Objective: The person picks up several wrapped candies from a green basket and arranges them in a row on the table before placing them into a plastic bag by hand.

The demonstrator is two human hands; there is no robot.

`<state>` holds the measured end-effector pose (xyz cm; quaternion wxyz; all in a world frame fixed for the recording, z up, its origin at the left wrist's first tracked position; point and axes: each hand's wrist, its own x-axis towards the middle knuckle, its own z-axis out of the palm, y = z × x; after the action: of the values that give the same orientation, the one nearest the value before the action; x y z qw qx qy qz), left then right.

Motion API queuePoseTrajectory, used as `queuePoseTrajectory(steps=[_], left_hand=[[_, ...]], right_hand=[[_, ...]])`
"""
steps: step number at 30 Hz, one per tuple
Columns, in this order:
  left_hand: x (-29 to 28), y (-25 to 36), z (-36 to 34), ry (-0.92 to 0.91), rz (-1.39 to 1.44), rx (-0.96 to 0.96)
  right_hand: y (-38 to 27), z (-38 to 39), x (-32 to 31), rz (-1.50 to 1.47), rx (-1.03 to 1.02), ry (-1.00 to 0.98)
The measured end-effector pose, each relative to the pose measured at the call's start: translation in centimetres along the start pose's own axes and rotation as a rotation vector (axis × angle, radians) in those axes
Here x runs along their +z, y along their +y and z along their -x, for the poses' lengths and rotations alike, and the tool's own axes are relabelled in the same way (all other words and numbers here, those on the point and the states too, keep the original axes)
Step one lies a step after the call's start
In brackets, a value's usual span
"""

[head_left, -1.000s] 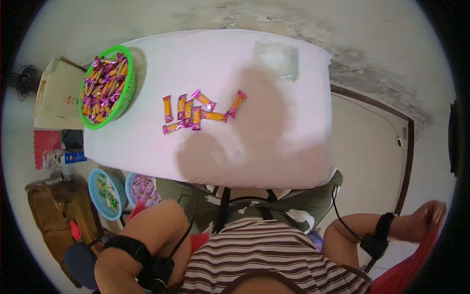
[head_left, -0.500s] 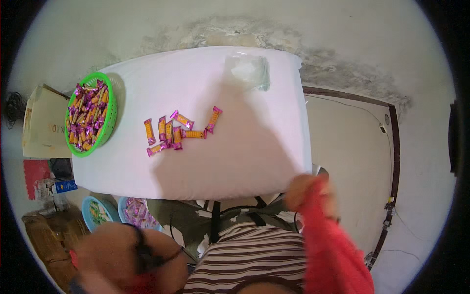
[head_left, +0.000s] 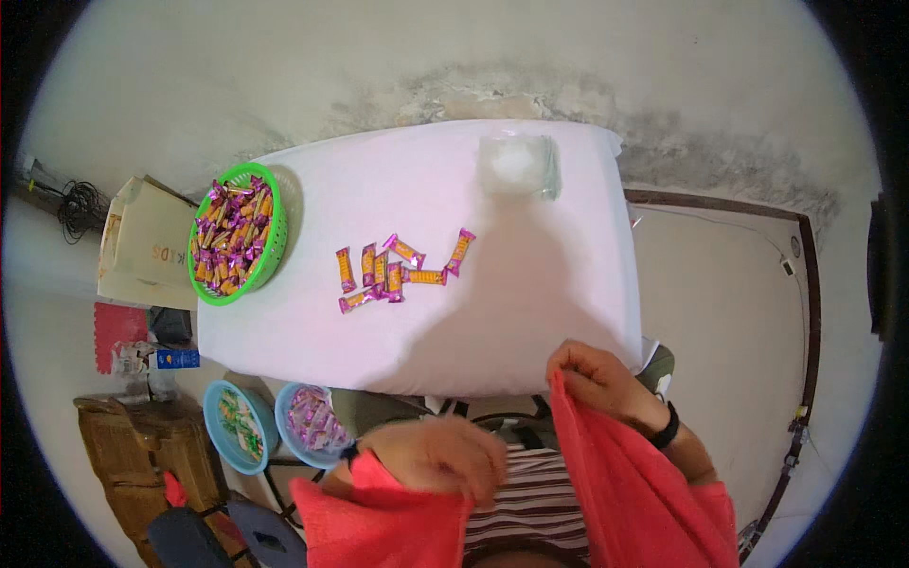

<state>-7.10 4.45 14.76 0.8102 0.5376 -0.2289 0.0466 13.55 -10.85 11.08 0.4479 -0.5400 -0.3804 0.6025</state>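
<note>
Red cloth, with the look of a garment front, hangs before my striped shirt. At the table's near edge on the right, my right hand pinches an upper corner of this cloth; a black band circles that wrist. My left hand, blurred, is curled at the top edge of the cloth's other side, lower and to the left. Several purple-and-orange wrapped snack bars lie loosely grouped on the white-covered table, away from both hands.
A green basket full of similar bars stands at the table's left end. Clear plastic bags lie at the back. Two blue basins of wrapped sweets stand below the near left edge, beside a wooden piece of furniture. A carton is behind the basket.
The view has shifted, so the table sits further right and lower. My left hand has come inward from the lower left, and red cloth now spreads below both hands.
</note>
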Motion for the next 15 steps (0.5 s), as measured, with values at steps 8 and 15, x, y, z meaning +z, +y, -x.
queuePoseTrajectory(steps=[8, 15], left_hand=[[2.5, 0.4, -1.6, -0.083, 0.246, -0.022], [-0.9, -1.2, 1.0, 0.212, -0.086, -0.262]], right_hand=[[-0.1, -2.6, -3.9, -0.363, -0.237, 0.717], [1.0, -5.1, -6.0, 0.006, -0.124, 0.191]])
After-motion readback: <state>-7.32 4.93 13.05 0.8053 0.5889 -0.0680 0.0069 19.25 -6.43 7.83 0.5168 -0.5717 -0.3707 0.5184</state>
